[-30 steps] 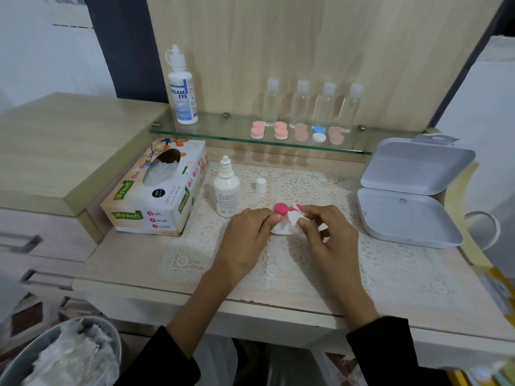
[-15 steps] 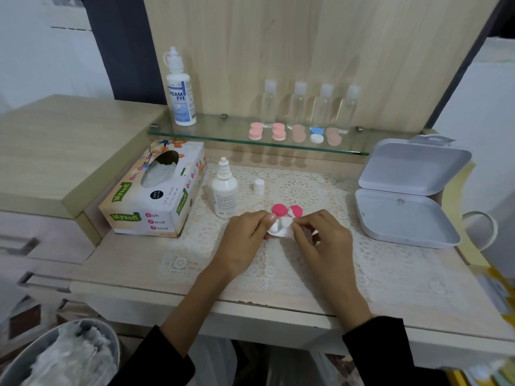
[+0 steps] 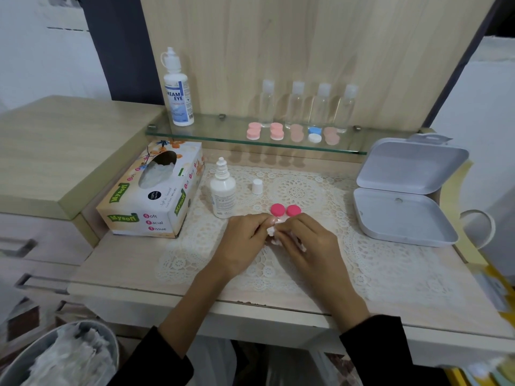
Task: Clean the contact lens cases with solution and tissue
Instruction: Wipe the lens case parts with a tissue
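Left hand point(image 3: 243, 242) and right hand point(image 3: 306, 242) both pinch a scrunched white tissue point(image 3: 271, 232) between their fingertips, low over the lace mat point(image 3: 376, 260). Two pink case caps point(image 3: 277, 209) sit just behind them, with the solution bottle point(image 3: 222, 190) off to the left.

caps point(image 3: 285, 210) behind hands | bottle point(image 3: 222, 190) left | box point(image 3: 404, 215) right
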### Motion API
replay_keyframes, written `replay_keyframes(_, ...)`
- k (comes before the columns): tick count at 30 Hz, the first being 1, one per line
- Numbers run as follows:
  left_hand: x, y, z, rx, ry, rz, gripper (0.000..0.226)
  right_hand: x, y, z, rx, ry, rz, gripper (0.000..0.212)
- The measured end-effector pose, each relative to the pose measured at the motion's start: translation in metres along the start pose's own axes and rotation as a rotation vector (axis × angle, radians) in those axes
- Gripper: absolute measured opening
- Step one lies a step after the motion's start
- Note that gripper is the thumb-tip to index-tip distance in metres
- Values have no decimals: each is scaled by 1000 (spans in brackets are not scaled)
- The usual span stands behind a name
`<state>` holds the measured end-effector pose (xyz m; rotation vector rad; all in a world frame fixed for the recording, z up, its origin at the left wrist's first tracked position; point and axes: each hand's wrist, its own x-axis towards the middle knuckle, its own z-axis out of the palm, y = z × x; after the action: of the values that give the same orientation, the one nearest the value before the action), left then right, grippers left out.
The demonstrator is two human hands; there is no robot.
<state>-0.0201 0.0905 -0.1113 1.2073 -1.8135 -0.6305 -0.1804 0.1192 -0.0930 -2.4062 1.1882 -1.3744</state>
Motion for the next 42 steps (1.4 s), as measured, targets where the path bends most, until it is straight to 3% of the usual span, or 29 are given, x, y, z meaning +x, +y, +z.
replay_keyframes(4, 0, 4, 1, -2, -45, 26, 37, 1, 4, -1, -19, 145, 116, 5)
replay_keyframes(10, 0, 2, 1, 12, -17, 30, 30, -1, 0, 0, 35, -62, -15, 4)
replay_keyframes(17, 0, 2, 1, 6, -57, 48, 40, 0, 7, 2, -38, 106, 48, 4)
replay_keyframes(24, -1, 1, 1, 27, -13, 20, 42, -2, 3, 6, 24, -27, -76, 11)
replay_keyframes(37, -2, 6, -1, 100, -6, 29, 38, -1, 14, 0, -77, 220, 238, 13)
replay_keyframes(42, -3, 7, -2, 109, -2, 28, 36, -1, 6, 3, -48, 89, 128, 13)
